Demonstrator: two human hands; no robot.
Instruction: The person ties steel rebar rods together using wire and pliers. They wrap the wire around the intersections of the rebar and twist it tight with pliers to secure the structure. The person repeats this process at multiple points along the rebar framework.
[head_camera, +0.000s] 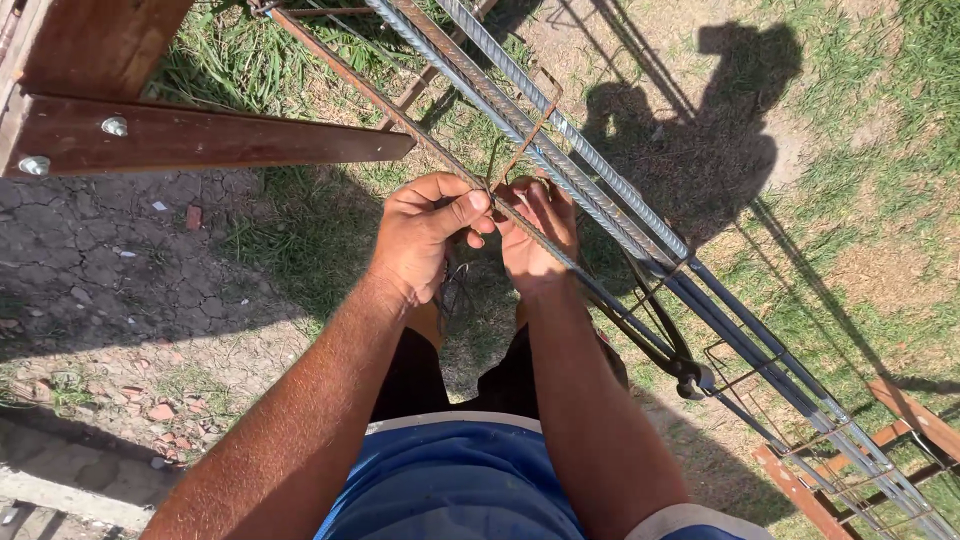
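— What did you have in hand at that point?

— My left hand was curled nearly closed, thumb pressed down on a thin tie wire where it crossed the long ribbed bars. My right hand was cupped shut under the same spot, fingers wrapped around the lower bar; whether it also pinched the wire's tail I couldn't tell.

— And where did that joint sit?

— Where a rusty square stirrup met the bars, which lay across the red-brown trestle, above the grass.

— How did you judge it should be done well?

— I reckoned the wire had to stay snug against both steels, pulled taut before any twisting, with the stirrup held square. The pliers hung on the bars just beside my right forearm.
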